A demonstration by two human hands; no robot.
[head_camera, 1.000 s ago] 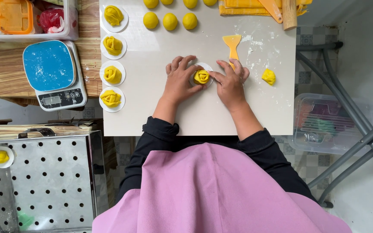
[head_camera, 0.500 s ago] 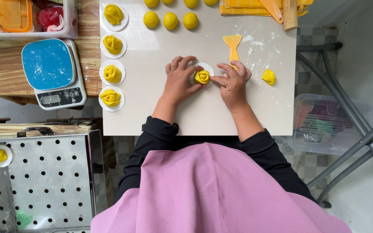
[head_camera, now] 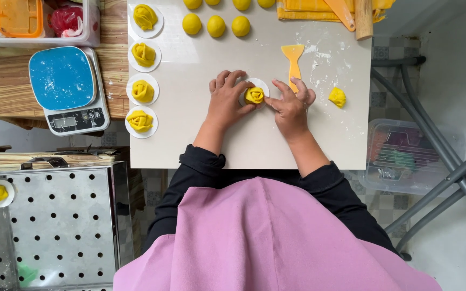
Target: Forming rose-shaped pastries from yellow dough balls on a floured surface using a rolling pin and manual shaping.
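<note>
Both hands, left (head_camera: 225, 102) and right (head_camera: 289, 108), pinch a yellow dough rose (head_camera: 254, 95) on its paper round (head_camera: 262, 83). Four finished roses (head_camera: 142, 91) sit lined up at the board's left edge, with plain dough balls (head_camera: 216, 25) still waiting at the top.

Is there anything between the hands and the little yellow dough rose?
Nothing visible. The left hand and right hand sit on either side of the dough rose, their fingers right against it on its white paper round.

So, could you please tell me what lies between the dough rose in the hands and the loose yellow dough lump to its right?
In the head view, the right hand and the yellow scraper handle lie between the dough rose and the dough lump.
</note>
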